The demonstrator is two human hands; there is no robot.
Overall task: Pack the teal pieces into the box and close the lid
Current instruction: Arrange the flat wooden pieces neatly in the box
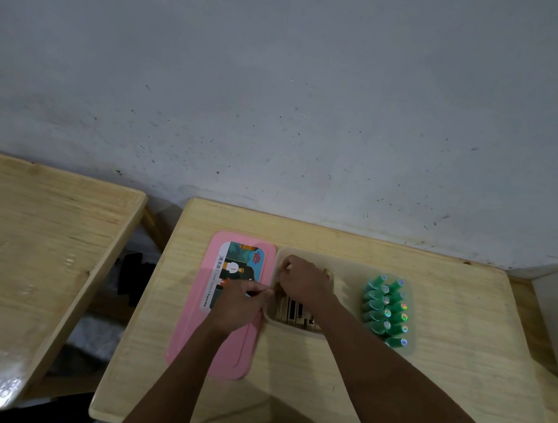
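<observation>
Well, from where I stand the packing looks mostly done. The teal pieces [386, 310] lie stacked in two tight rows inside the clear box [349, 280], at its three o'clock end, and I see none loose on the table [287, 377]. What is in hand now seems to be tidying at the box's nine o'clock end, where some tan and dark items [294, 313] sit (too murky for me to name).

The pink lid [221, 353] lies flat on the table, label up, just beside the box at nine o'clock and not yet on it. By my reckoning the next move is to free both hands, lift the lid, square it over the rim and press it down. Anything standing proud of the rim would need settling first.

Both forearms reach in from six o'clock. The left hand [236, 305] hovers over the lid's near-box edge, knuckles up, fingertips drawn together at the box's nine o'clock wall. Whether it pinches the rim, some small thing, or nothing at all, I cannot tell. The right hand [303, 279] is down inside the box towards eleven o'clock, palm down, fingers curled over the contents. Its fingertips are hidden, so whether it grasps anything I cannot say either.
</observation>
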